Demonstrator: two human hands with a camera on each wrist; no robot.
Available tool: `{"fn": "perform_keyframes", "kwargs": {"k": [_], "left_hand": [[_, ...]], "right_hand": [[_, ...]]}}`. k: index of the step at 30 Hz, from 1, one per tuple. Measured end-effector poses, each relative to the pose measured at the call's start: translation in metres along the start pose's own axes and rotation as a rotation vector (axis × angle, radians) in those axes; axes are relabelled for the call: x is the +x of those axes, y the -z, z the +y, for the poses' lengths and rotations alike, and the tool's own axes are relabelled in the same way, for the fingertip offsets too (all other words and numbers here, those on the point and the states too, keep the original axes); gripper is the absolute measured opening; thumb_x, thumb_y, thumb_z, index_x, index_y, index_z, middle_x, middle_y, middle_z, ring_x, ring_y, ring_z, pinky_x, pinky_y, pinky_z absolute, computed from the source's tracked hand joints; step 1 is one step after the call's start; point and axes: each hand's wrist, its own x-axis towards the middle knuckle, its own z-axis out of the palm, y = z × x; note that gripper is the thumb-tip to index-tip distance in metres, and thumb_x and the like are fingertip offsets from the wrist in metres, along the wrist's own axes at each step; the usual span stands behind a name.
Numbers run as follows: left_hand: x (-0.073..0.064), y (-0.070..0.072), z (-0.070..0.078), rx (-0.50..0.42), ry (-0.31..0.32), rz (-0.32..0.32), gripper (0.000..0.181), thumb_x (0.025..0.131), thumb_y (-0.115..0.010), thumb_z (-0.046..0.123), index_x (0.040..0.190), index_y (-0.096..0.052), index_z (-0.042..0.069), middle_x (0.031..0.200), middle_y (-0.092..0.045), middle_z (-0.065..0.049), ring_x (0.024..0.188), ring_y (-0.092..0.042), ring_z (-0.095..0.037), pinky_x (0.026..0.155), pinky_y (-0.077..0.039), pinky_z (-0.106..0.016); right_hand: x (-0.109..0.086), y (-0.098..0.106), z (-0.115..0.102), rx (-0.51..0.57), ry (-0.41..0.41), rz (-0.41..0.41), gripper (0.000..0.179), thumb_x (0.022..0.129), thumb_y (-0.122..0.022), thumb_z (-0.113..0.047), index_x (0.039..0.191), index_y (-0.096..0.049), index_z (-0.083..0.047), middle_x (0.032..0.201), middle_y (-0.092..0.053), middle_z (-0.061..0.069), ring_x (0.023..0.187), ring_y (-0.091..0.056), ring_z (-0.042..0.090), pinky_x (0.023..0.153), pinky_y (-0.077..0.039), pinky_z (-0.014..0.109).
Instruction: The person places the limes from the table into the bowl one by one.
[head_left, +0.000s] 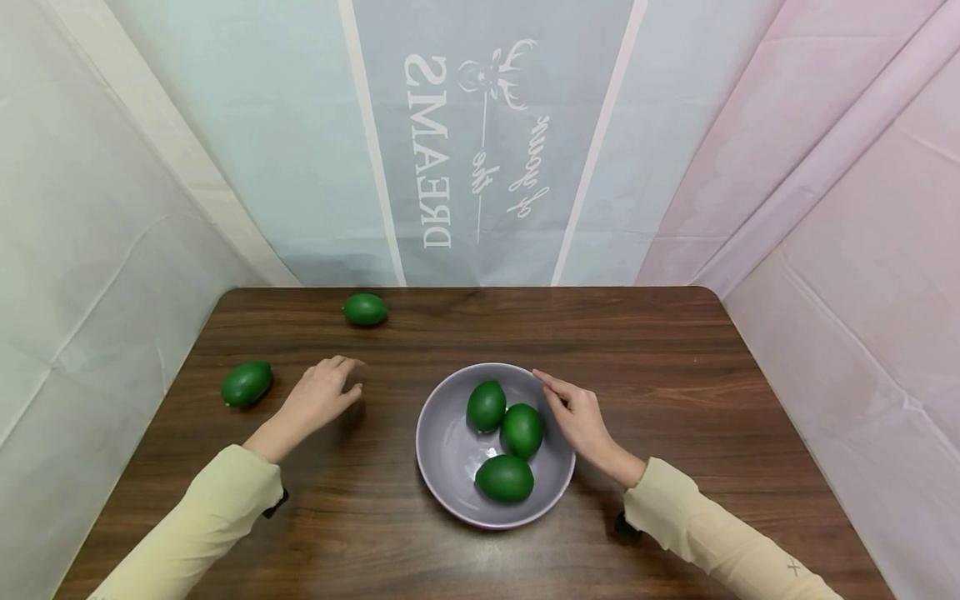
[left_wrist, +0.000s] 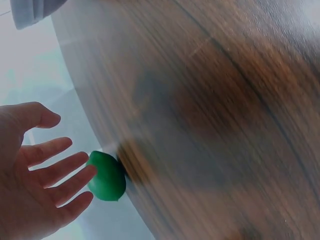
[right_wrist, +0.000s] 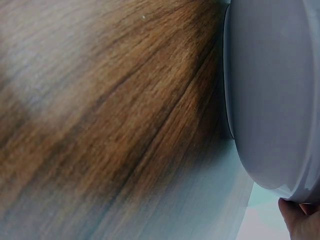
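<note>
A grey bowl (head_left: 447, 467) stands on the table, holding three green limes: one at the back (head_left: 486, 406), one at the right (head_left: 522, 431), one in front (head_left: 505, 478). My right hand (head_left: 583, 421) holds the bowl's right back rim, its thumb and fingertips at the edge; the right wrist view shows the bowl's outer wall (right_wrist: 270, 95) beside that hand (right_wrist: 305, 222). Over the table left of the bowl, my left hand (head_left: 318, 396) is held out, fingers spread and holding nothing. Beyond its fingertips lies a lime (head_left: 365, 309) near the back edge, seen behind the fingers in the left wrist view.
Another lime (head_left: 247, 384) lies left of my left hand, towards the table's left side. The dark wooden table (head_left: 645, 350) is bounded by a printed cloth backdrop (head_left: 480, 167) behind and pale cloth walls at both sides.
</note>
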Motion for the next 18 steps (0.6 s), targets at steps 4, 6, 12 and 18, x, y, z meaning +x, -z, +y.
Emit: {"fn": "perform_keyframes", "kwargs": {"k": [4,6,12,18], "left_hand": [[-0.001,0.003,-0.004,0.024,0.000,0.010,0.035,0.085,-0.059,0.013,0.115,-0.057,-0.004,0.111,-0.058,-0.022,0.102,-0.054,-0.039,0.084,-0.044,-0.055],[-0.001,0.005,-0.006,0.036,0.002,0.010,0.035,0.085,-0.059,0.012,0.116,-0.057,-0.004,0.112,-0.058,-0.023,0.102,-0.054,-0.039,0.084,-0.043,-0.055],[-0.002,0.013,-0.011,0.065,0.011,0.023,0.035,0.086,-0.059,0.013,0.116,-0.056,-0.005,0.111,-0.057,-0.024,0.100,-0.053,-0.040,0.082,-0.043,-0.055],[-0.005,0.020,-0.018,0.078,0.048,0.025,0.036,0.086,-0.058,0.014,0.117,-0.055,-0.004,0.112,-0.056,-0.025,0.101,-0.052,-0.042,0.081,-0.043,-0.056]], "right_hand": [[0.000,0.000,0.000,0.000,-0.001,-0.004,0.028,0.091,-0.053,-0.008,0.117,-0.063,-0.010,0.108,-0.065,0.006,0.041,-0.031,0.003,0.044,-0.034,0.021],[0.000,0.000,0.000,0.001,-0.003,-0.007,0.029,0.091,-0.053,-0.008,0.117,-0.063,-0.011,0.107,-0.065,0.006,0.040,-0.030,0.002,0.043,-0.034,0.021],[0.000,0.000,0.000,0.003,0.009,-0.001,0.028,0.091,-0.053,-0.008,0.117,-0.064,-0.010,0.109,-0.065,0.006,0.042,-0.032,0.003,0.045,-0.036,0.021],[0.001,0.000,0.001,0.003,0.011,-0.004,0.028,0.091,-0.053,-0.007,0.117,-0.063,-0.010,0.110,-0.065,0.007,0.040,-0.031,0.002,0.044,-0.035,0.021]]}}
